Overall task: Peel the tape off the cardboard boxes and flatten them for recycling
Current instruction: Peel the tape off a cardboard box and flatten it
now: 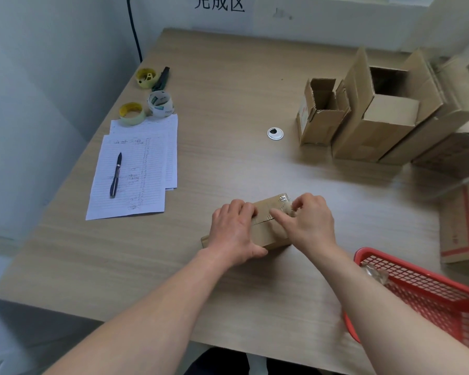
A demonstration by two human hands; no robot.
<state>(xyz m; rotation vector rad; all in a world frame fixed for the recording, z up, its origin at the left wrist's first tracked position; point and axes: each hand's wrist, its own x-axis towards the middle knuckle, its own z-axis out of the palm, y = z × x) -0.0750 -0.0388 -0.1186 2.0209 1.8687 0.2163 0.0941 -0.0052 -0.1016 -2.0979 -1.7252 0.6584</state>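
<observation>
now | left grip point(234, 234) clamps box point(266, 212) | right grip point(310, 223) pinches tape point(285, 203) (clear)

Pen point(116, 175) on papers point(132, 174), left

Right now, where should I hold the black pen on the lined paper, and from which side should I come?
Pinch the black pen at the middle of its barrel, coming from above with fingers across its width. It lies flat on the white lined paper, its long axis running roughly away from the person, so both long sides are free. Nothing else touches it.
</observation>
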